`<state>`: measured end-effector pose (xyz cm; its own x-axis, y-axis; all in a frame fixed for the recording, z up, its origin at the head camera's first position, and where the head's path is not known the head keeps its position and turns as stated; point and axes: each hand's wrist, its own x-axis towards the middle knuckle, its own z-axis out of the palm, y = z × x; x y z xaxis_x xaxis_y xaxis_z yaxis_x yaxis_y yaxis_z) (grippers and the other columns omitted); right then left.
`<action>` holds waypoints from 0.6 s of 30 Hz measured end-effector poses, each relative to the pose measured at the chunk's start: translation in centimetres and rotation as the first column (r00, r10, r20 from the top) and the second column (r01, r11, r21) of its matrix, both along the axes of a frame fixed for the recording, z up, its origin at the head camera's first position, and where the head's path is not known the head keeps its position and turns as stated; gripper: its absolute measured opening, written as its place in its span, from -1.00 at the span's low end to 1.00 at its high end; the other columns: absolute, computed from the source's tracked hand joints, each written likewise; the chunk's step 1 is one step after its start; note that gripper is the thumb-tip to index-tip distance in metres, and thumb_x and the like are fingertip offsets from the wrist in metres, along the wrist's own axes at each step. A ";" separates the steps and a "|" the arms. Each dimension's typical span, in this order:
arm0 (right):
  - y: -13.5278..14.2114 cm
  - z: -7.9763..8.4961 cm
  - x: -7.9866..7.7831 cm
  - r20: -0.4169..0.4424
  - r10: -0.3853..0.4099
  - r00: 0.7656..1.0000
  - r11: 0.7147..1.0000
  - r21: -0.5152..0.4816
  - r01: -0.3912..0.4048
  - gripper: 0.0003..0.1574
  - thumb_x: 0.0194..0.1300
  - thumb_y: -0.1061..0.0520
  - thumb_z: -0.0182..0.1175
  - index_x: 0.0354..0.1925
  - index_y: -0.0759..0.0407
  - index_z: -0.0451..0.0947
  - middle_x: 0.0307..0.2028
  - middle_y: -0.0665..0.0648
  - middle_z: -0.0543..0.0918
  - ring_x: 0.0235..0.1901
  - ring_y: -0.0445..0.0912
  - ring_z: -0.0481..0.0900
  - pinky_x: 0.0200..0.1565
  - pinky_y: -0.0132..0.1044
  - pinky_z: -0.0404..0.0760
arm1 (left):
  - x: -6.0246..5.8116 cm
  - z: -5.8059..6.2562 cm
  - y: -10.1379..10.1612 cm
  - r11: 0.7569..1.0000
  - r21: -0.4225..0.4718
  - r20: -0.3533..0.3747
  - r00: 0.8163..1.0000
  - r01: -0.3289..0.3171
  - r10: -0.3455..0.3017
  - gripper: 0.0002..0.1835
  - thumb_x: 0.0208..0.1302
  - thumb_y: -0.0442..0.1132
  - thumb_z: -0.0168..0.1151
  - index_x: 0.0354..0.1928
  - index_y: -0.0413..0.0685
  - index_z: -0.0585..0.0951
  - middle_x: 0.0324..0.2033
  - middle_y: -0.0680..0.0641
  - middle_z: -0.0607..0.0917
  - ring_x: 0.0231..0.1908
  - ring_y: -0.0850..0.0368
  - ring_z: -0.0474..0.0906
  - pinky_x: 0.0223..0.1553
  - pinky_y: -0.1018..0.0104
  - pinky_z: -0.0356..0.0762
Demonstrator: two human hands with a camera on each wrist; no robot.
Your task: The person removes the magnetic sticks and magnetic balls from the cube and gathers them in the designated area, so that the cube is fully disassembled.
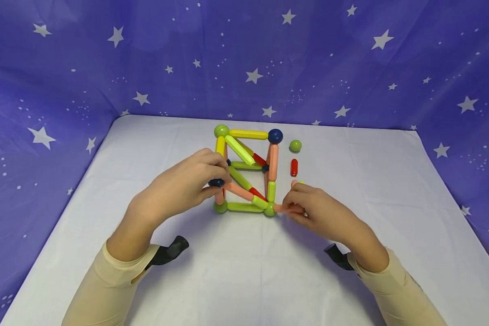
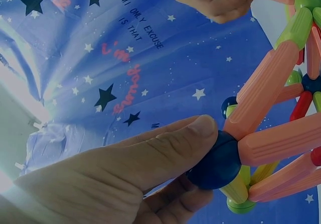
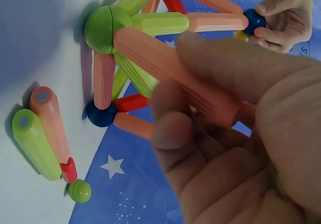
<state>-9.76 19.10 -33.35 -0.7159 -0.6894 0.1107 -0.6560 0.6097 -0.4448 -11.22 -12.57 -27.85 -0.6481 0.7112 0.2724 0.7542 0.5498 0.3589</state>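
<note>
A frame of magnetic rods and balls stands mid-table, with a lime rod along its front. My left hand is at its left side, thumb and fingers pinching a dark blue ball that joins salmon rods. On the right, my right hand grips a salmon rod between thumb and fingers. That rod's far end meets the green ball at the front right corner. From the frame's top left green ball, a lime rod slants downward.
Right of the frame lie a loose green ball and a short red rod. Beside them, a salmon rod and a lime rod lie together on the white tabletop. A purple star-print cloth hangs behind.
</note>
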 end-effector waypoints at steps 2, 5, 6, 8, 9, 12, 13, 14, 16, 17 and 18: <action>0.2 0.0 0.0 0.018 0.002 1.000 1.000 0.030 -0.003 -0.80 0.18 0.23 0.39 -0.23 -0.02 0.65 -0.36 -0.15 0.47 -0.45 -0.25 0.38 -0.44 -0.44 0.47 | 0.0 0.0 0.0 1.000 0.001 0.001 1.000 -0.005 0.005 -0.78 -0.01 -0.42 0.52 -0.31 -0.05 0.72 -0.25 0.09 0.59 -0.08 0.11 0.42 -0.01 0.28 0.42; 0.5 -0.2 -0.1 0.049 -0.006 0.999 0.998 0.069 0.003 -0.76 0.12 0.28 0.42 -0.24 0.03 0.66 -0.36 -0.14 0.52 -0.43 -0.24 0.42 -0.40 -0.41 0.51 | 0.1 0.0 0.1 1.000 0.000 0.002 1.000 -0.012 0.012 -0.79 -0.01 -0.43 0.51 -0.31 -0.06 0.72 -0.25 0.08 0.58 -0.08 0.10 0.42 0.00 0.27 0.42; 0.7 -0.3 -0.2 0.067 -0.010 0.998 0.997 0.083 0.004 -0.76 0.09 0.29 0.44 -0.26 0.03 0.66 -0.37 -0.14 0.53 -0.42 -0.23 0.43 -0.39 -0.40 0.51 | 0.1 0.0 0.2 1.000 -0.002 0.001 1.000 -0.016 0.016 -0.79 0.00 -0.43 0.51 -0.32 -0.05 0.72 -0.25 0.08 0.58 -0.08 0.10 0.42 0.00 0.27 0.42; 1.0 -0.4 -0.4 0.101 -0.020 0.995 0.994 0.112 0.009 -0.76 0.06 0.30 0.46 -0.32 0.03 0.66 -0.41 -0.13 0.54 -0.43 -0.22 0.44 -0.39 -0.38 0.52 | 0.1 0.0 0.2 1.000 -0.007 -0.002 1.000 -0.023 0.023 -0.79 -0.01 -0.43 0.51 -0.32 -0.06 0.72 -0.25 0.08 0.58 -0.08 0.10 0.42 -0.01 0.27 0.43; 1.1 -0.5 -0.6 0.115 -0.028 0.993 0.992 0.126 0.013 -0.75 0.05 0.31 0.46 -0.34 0.02 0.66 -0.42 -0.14 0.54 -0.44 -0.22 0.44 -0.40 -0.37 0.52 | 0.2 0.0 0.2 1.000 -0.009 -0.002 1.000 -0.025 0.025 -0.79 -0.01 -0.43 0.51 -0.32 -0.06 0.72 -0.25 0.08 0.58 -0.08 0.10 0.42 -0.01 0.27 0.43; 1.5 -0.5 -0.8 0.141 -0.047 0.989 0.985 0.170 0.023 -0.74 0.03 0.31 0.48 -0.39 -0.01 0.65 -0.44 -0.16 0.54 -0.46 -0.21 0.43 -0.42 -0.36 0.51 | 0.2 0.1 0.3 0.999 -0.015 -0.008 0.999 -0.031 0.031 -0.79 -0.02 -0.44 0.52 -0.33 -0.05 0.72 -0.25 0.08 0.58 -0.08 0.09 0.42 -0.01 0.26 0.43; 1.6 -0.5 -0.9 0.138 -0.051 0.989 0.983 0.184 0.025 -0.74 0.02 0.30 0.48 -0.40 -0.01 0.64 -0.45 -0.16 0.53 -0.46 -0.21 0.43 -0.42 -0.36 0.51 | 0.3 0.1 0.3 0.999 -0.016 -0.010 0.999 -0.032 0.032 -0.79 -0.02 -0.44 0.52 -0.33 -0.05 0.72 -0.25 0.07 0.58 -0.08 0.09 0.42 -0.01 0.26 0.43; 1.7 -0.5 -0.9 0.131 -0.056 0.990 0.979 0.200 0.029 -0.74 0.02 0.29 0.48 -0.40 -0.01 0.63 -0.46 -0.17 0.52 -0.45 -0.20 0.42 -0.41 -0.36 0.50 | 0.3 0.1 0.3 0.999 -0.017 -0.010 0.999 -0.032 0.032 -0.79 -0.02 -0.43 0.52 -0.33 -0.05 0.72 -0.25 0.07 0.58 -0.08 0.09 0.42 0.00 0.26 0.43; 2.0 -0.4 -1.1 0.117 -0.065 0.991 0.976 0.216 0.039 -0.75 0.03 0.27 0.49 -0.41 -0.01 0.62 -0.48 -0.18 0.51 -0.44 -0.20 0.41 -0.38 -0.34 0.49 | 0.3 0.1 0.3 0.999 -0.016 -0.011 0.999 -0.032 0.032 -0.78 -0.03 -0.43 0.52 -0.33 -0.05 0.71 -0.25 0.07 0.58 -0.08 0.09 0.42 0.00 0.26 0.43; 2.2 -0.3 -1.2 0.111 -0.073 0.991 0.975 0.217 0.047 -0.76 0.03 0.26 0.48 -0.40 -0.01 0.62 -0.48 -0.17 0.51 -0.44 -0.19 0.41 -0.38 -0.33 0.49 | 0.3 0.1 0.3 0.999 -0.016 -0.013 0.999 -0.031 0.031 -0.78 -0.02 -0.43 0.52 -0.33 -0.05 0.72 -0.25 0.07 0.58 -0.07 0.09 0.42 0.00 0.26 0.43; 2.5 -0.2 -1.3 0.103 -0.085 0.991 0.975 0.214 0.061 -0.77 0.04 0.26 0.48 -0.40 -0.01 0.63 -0.48 -0.17 0.52 -0.44 -0.18 0.42 -0.37 -0.32 0.49 | 0.3 0.1 0.3 0.999 -0.015 -0.014 0.999 -0.030 0.030 -0.78 -0.02 -0.44 0.52 -0.33 -0.05 0.72 -0.24 0.07 0.58 -0.07 0.08 0.42 0.00 0.26 0.43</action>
